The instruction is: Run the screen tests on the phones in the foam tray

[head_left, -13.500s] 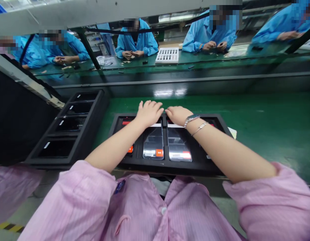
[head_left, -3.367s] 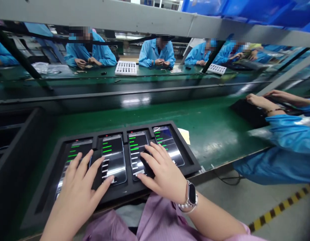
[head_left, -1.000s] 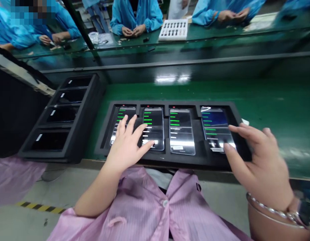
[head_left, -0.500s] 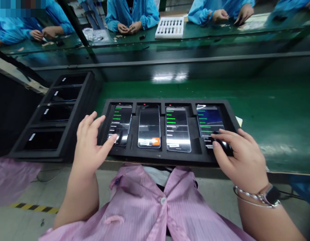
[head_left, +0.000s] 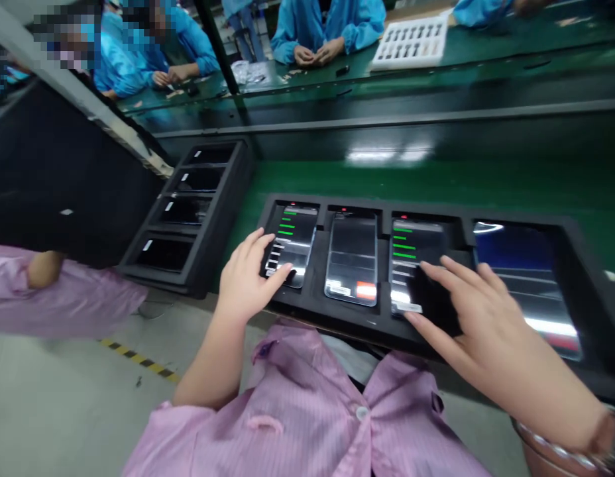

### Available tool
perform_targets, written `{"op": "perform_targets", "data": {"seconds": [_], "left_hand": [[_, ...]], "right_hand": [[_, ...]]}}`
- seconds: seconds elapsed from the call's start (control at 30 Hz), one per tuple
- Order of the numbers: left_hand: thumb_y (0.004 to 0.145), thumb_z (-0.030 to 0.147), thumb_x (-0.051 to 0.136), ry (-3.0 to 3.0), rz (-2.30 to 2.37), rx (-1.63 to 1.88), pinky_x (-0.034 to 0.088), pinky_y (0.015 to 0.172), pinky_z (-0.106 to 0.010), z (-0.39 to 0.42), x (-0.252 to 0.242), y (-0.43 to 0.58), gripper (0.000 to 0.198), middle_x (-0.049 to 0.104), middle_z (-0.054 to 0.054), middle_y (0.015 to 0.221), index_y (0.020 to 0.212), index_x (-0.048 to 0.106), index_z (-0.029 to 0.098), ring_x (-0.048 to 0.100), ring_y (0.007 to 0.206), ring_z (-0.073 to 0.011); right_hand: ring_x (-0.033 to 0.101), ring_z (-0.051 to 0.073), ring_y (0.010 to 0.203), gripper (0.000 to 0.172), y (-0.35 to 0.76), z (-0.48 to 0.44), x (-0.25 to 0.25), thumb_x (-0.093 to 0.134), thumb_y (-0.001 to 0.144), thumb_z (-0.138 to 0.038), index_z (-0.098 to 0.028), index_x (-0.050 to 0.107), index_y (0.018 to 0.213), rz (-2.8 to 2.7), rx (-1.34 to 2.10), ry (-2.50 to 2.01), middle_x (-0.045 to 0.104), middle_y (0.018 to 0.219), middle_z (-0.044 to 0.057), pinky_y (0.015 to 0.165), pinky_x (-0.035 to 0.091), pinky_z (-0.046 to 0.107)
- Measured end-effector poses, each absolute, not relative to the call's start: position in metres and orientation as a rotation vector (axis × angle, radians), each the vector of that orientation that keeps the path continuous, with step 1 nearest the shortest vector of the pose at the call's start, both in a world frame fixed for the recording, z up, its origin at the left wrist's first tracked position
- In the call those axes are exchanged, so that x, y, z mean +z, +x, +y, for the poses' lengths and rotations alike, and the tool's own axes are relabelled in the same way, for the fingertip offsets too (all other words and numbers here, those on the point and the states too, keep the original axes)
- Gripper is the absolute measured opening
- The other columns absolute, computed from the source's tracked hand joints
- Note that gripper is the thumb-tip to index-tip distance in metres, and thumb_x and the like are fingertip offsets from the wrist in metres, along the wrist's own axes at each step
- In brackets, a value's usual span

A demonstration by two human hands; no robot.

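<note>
A black foam tray point(head_left: 344, 317) lies in front of me, with a smartphone in each slot. My left hand point(head_left: 248, 278) is at the leftmost phone point(head_left: 300, 248), fingers spread, thumb over the lower part of its screen, which lists green and white lines. The second phone point(head_left: 352, 258) has a dark screen with an orange-red block low down. Over the third phone point(head_left: 411, 255), also listing green lines, my right hand point(head_left: 479, 324) is open and covers its lower right; whether the fingertips touch is unclear. The rightmost phone point(head_left: 523, 271) shows a blue, glaring screen partly behind that hand.
To the left stands a stack of black trays point(head_left: 202, 262) holding dark-screened phones. Across the green bench point(head_left: 307, 175), a ledge point(head_left: 387, 119) separates me from co-workers in blue sleeves and a white tray point(head_left: 411, 43) of small parts. A pink sleeve point(head_left: 89, 295) is at far left.
My view has swung, so things sit further right. My right hand has gone from the rightmost phone to the third one. The rightmost screen's green list has given way to blue with a red patch.
</note>
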State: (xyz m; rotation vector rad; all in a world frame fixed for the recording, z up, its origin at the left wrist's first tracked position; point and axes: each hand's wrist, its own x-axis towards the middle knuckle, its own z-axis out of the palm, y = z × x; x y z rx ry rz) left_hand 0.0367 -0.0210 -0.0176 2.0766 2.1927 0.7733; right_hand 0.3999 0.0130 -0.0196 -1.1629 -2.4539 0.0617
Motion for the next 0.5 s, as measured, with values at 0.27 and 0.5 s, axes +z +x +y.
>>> {"op": "perform_targets", "data": {"seconds": [0.27,0.5], "left_hand": [[0.097,0.052,0.067,1.999,2.207,0.6,0.053,0.114,-0.049,-0.018,-0.008,0.041,0.057,0.047,-0.009,0.166,0.147,0.057,0.027,0.055,0.144,-0.0326],[0.1,0.057,0.062,1.91,2.183,0.47,0.052,0.115,-0.057,-0.015,0.001,0.046,0.06,0.035,-0.007,0.173,0.154,0.054,0.033,0.05,0.149,-0.0363]], "right_hand": [[0.054,0.042,0.141,0.081,0.411,0.015,-0.033,0.046,0.101,-0.076,-0.021,0.04,0.16,-2.281,0.117,-1.202,0.058,0.147,0.019,0.125,0.042,0.06],[0.059,0.043,0.135,0.063,0.413,0.014,-0.031,0.049,0.105,-0.06,-0.027,0.04,0.159,-2.225,0.003,-1.129,0.062,0.144,0.015,0.116,0.05,0.069]]}}
